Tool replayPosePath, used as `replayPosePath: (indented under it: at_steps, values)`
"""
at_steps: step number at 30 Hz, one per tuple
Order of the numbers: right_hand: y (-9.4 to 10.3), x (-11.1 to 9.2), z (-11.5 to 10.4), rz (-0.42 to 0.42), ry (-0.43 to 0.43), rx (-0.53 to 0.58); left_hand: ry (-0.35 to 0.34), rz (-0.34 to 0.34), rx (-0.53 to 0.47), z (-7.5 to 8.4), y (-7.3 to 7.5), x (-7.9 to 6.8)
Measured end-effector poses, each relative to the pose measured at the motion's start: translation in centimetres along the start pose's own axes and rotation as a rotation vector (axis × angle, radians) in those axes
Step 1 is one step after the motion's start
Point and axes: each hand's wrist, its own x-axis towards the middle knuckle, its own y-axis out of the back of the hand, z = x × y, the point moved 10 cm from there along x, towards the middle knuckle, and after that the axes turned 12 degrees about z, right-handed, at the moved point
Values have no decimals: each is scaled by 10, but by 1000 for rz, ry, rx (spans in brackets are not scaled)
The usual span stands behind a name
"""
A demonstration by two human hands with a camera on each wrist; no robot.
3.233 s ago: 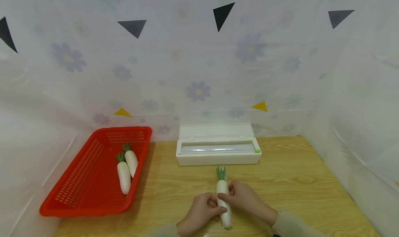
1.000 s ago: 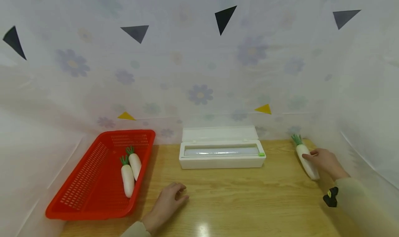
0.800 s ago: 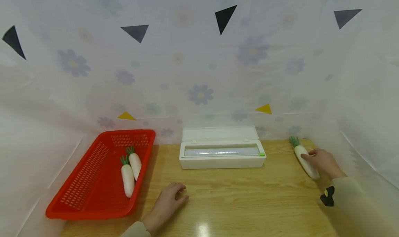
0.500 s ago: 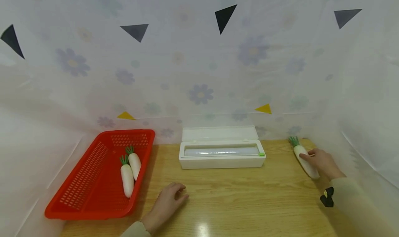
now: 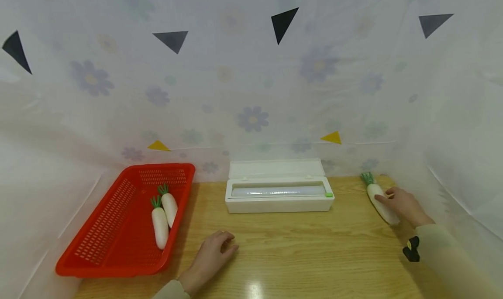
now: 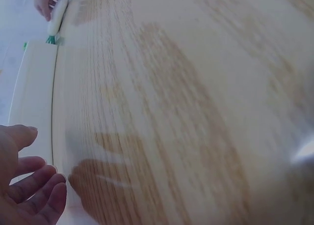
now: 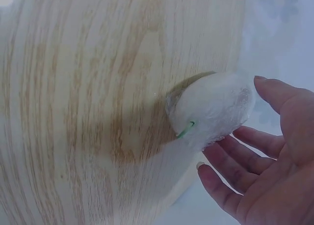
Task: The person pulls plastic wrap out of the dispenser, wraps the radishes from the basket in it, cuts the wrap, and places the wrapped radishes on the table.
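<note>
On the right of the table, a plastic-wrapped white radish [image 5: 380, 203] with green leaves lies aslant. My right hand [image 5: 404, 206] holds it loosely, with the thumb over its body and the fingers along its right side. In the right wrist view the radish's wrapped blunt end [image 7: 213, 109] faces the camera, and a small green strip shows on it. My left hand [image 5: 210, 257] rests on the table at front centre-left, fingers relaxed and holding nothing. Left of it, two radishes [image 5: 160, 227] lie in a red basket [image 5: 63, 264].
A white cling-film box [image 5: 279, 205] stands at the back centre with its lid raised and a film roll [image 5: 279, 190] inside. A green slider [image 5: 329, 194] sits at its right end. Pale flowered sheeting [image 5: 251, 72] encloses the wooden table [image 5: 298, 255] behind and at both sides.
From the centre, where both hands held it, the wrapped radish has gone to the right side in my right hand. Its leafy end has since swung slightly left. My left hand has moved left.
</note>
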Motion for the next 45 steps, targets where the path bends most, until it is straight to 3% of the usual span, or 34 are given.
replayPosePath:
  at_steps: [5,11,20,26,32,38,45]
  values:
    - [5,1,-2,35,10,11,8,2,11,-1,-1,0]
    - [15,5,-13,142,61,21,24,14,53,-1,-2,5]
    - [18,-2,-85,298,304,77,48,96,-26,10,5,34]
    - [9,-8,-131,241,367,96,39,234,-121,9,16,64]
    - [-5,-13,-170,240,461,181,-4,357,-76,2,25,85]
    - [-24,-22,-199,284,638,165,11,334,-66,-10,22,94]
    - [-39,-18,-205,248,607,109,-10,303,-24,-10,18,101]
